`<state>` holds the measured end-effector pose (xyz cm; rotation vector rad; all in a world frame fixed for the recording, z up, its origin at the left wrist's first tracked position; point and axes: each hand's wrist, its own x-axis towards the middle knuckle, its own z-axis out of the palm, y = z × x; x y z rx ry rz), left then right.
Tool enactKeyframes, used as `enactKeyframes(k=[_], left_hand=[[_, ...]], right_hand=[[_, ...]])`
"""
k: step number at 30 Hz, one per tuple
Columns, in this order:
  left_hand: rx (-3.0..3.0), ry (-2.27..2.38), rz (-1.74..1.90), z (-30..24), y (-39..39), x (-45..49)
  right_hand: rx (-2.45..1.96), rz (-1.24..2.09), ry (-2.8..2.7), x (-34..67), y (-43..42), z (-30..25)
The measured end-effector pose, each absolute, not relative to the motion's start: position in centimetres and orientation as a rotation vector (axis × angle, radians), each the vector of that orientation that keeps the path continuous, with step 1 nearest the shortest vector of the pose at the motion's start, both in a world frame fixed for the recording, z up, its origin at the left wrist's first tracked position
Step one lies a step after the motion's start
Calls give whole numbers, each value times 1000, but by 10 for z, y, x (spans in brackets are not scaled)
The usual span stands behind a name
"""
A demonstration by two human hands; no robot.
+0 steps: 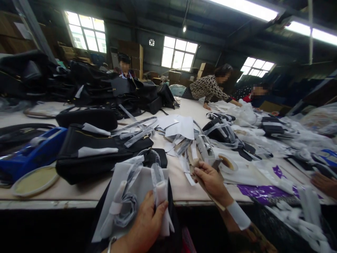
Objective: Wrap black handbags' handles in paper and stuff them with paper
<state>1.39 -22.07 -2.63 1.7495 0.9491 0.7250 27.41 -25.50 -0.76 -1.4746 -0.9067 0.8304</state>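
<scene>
My left hand [149, 216] is closed round one handle base of a black handbag, wrapped in white foam [161, 193]. White sheeting [143, 179] covers the bag's upper front, and the other wrapped base [119, 198] stands beside a coiled, plastic-covered strap [129, 211]. The bag leans at the table's front edge. Further right, my right hand [212, 181] pinches a long brown paper-like strip [207, 191] over the table. A tape dispenser [205, 147] and loose white paper strips [188, 175] lie just beyond it. A white band or slip [239, 214] is on my right wrist.
Another black handbag [92, 151] lies left, near a blue tape dispenser [34, 151] and a round tape roll [35, 181]. Black bags [86, 84] are heaped behind. Tape [228, 163] and plastic wrapping [271, 189] lie right. One co-worker [207, 86] leans over the table; another's hand [325, 184] shows right.
</scene>
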Motion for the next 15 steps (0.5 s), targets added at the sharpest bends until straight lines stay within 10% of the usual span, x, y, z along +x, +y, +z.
enactKeyframes(k=[15], left_hand=[[1719,911,715,-22,-224,10]], right_hand=[[-1019,1353,-518,208,-268,-19]])
